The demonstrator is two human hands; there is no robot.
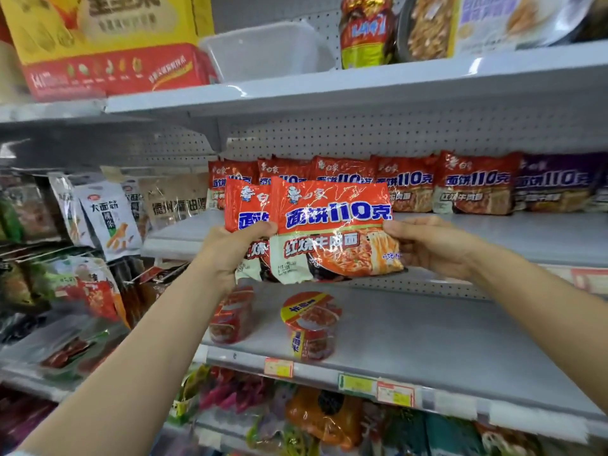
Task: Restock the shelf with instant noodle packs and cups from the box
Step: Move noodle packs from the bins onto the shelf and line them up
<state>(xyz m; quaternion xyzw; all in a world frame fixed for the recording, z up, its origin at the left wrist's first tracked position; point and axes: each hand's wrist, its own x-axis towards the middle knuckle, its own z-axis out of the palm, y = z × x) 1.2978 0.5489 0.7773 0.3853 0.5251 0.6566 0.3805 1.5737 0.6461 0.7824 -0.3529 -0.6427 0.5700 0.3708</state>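
Note:
Two red instant noodle packs overlap in front of the middle shelf (513,232). The front pack (332,232) is pinched at its right edge by my right hand (431,245). My left hand (230,251) grips the left side of both, with the rear pack (245,209) showing behind. A row of matching red packs (408,185) stands at the back of that shelf, with a purple pack (559,182) at its right end. On the shelf below stand two red noodle cups (311,324), the left cup (232,320) partly hidden by my left forearm. The box is out of view.
The adjoining bay at left holds hanging snack bags (108,218) and trays. A clear plastic bin (266,51) and a red-yellow carton (112,44) sit on the top shelf. Price tags (394,391) line the lower shelf's front edge. Packets fill the bottom shelf.

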